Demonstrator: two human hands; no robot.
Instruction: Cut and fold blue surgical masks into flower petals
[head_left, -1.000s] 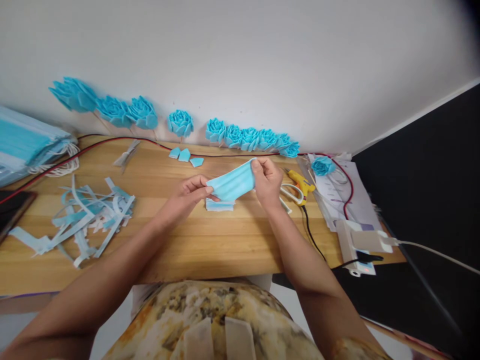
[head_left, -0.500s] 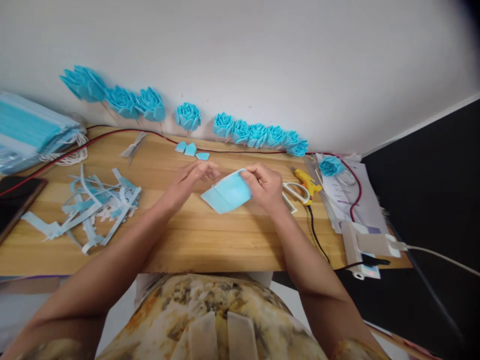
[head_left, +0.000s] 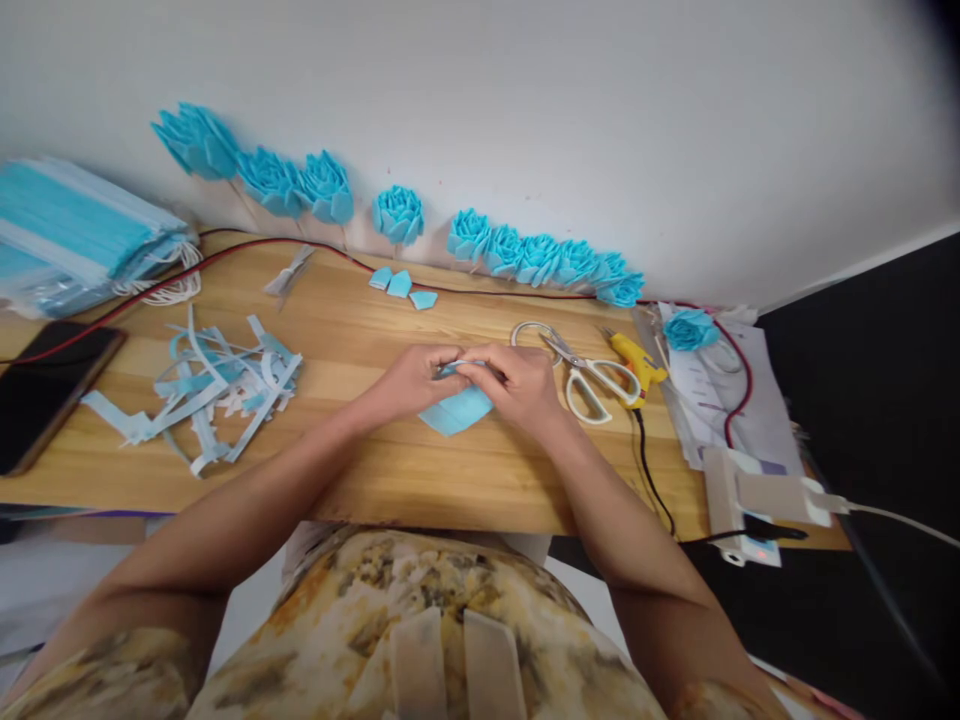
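Observation:
A folded piece of light blue mask fabric (head_left: 456,411) lies on the wooden desk (head_left: 390,470) at its middle. My left hand (head_left: 411,381) and my right hand (head_left: 520,385) meet over its top edge, fingers closed and pinching the fabric between them. Much of the piece is hidden under my fingers. White-handled scissors (head_left: 585,375) lie just right of my right hand.
A yellow glue gun (head_left: 637,358) lies beside the scissors. Several blue fabric roses (head_left: 540,258) line the wall. Cut strips (head_left: 210,385) lie at left, with a phone (head_left: 45,385) and a stack of masks (head_left: 71,230). A power strip (head_left: 739,495) sits at right.
The fabric was held up stretched between both hands; it has been folded smaller and brought down onto the desk, with the hands now close together. The view has tilted down.

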